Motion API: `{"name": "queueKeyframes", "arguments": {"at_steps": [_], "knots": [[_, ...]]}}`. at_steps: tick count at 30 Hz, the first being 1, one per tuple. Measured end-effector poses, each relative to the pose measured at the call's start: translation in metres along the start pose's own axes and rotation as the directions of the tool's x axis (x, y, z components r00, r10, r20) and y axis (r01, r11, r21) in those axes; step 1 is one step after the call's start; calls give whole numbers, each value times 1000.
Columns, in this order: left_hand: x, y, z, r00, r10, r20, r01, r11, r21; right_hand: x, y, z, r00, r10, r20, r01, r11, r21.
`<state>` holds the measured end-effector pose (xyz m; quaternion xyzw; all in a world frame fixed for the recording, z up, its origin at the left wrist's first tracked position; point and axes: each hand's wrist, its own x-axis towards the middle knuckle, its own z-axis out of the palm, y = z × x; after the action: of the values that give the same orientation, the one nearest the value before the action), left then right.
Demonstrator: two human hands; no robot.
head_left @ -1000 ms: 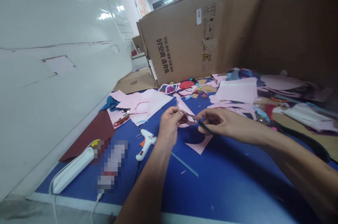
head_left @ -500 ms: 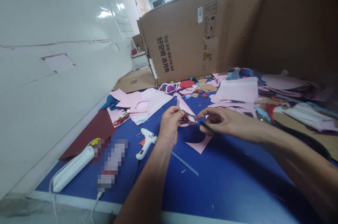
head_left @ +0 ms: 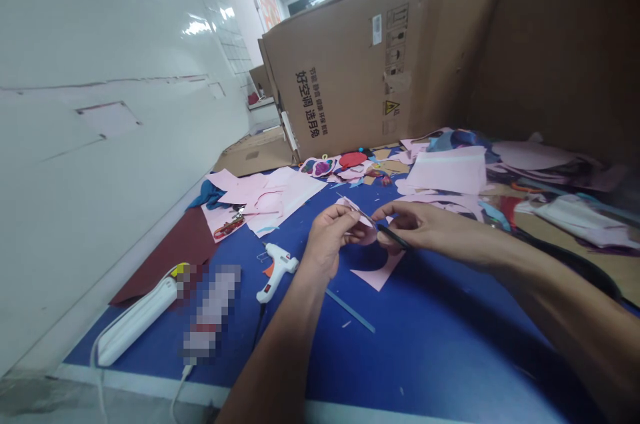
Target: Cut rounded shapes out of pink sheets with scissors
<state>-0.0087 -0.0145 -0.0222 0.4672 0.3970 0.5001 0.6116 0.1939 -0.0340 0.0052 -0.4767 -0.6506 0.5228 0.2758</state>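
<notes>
Between finger and thumb, my left hand (head_left: pixel 330 237) pinches a small piece of pink paper (head_left: pixel 367 233), held up over the blue table. My right hand (head_left: pixel 413 224) is closed on black-handled scissors (head_left: pixel 393 236). Their blades lie along the paper, close to my left fingertips; my fingers partly hide both. A curved pink offcut (head_left: pixel 381 274) lies on the table below the hands. To the left of my left forearm rests a white glue gun (head_left: pixel 277 265). A narrow bluish strip (head_left: pixel 350 311) lies to the right of that forearm.
Two white power strips (head_left: pixel 143 324) with cords lie at the left, by a maroon sheet (head_left: pixel 170 257). Pink sheets (head_left: pixel 295 194) and scraps line the back. A large cardboard box (head_left: pixel 345 77) stands behind, and more paper (head_left: pixel 447 169) and clutter fill the right side.
The pointed upper part of the pink paper no longer stands up above my left hand; the piece now looks smaller and turned. Both hands stay close together, my left slightly further right.
</notes>
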Motion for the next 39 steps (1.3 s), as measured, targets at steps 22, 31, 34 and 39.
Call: {"name": "queueKeyframes", "arguments": {"at_steps": [22,31,34,39], "knots": [[8,-1,-5,981,90,-174,-96,995,-24,-3,1,-11,998,-29,63,39,985,-167],[9,5,-11,980,135,-146,-164,963,-216,-8,4,-28,992,-108,58,99,985,144],[7,5,-10,992,113,-61,-125,960,-252,-2,13,-28,994,-108,-29,112,968,223],[9,1,-14,991,23,-133,-52,974,-222,2,19,-30,1000,-19,7,17,979,201]]}}
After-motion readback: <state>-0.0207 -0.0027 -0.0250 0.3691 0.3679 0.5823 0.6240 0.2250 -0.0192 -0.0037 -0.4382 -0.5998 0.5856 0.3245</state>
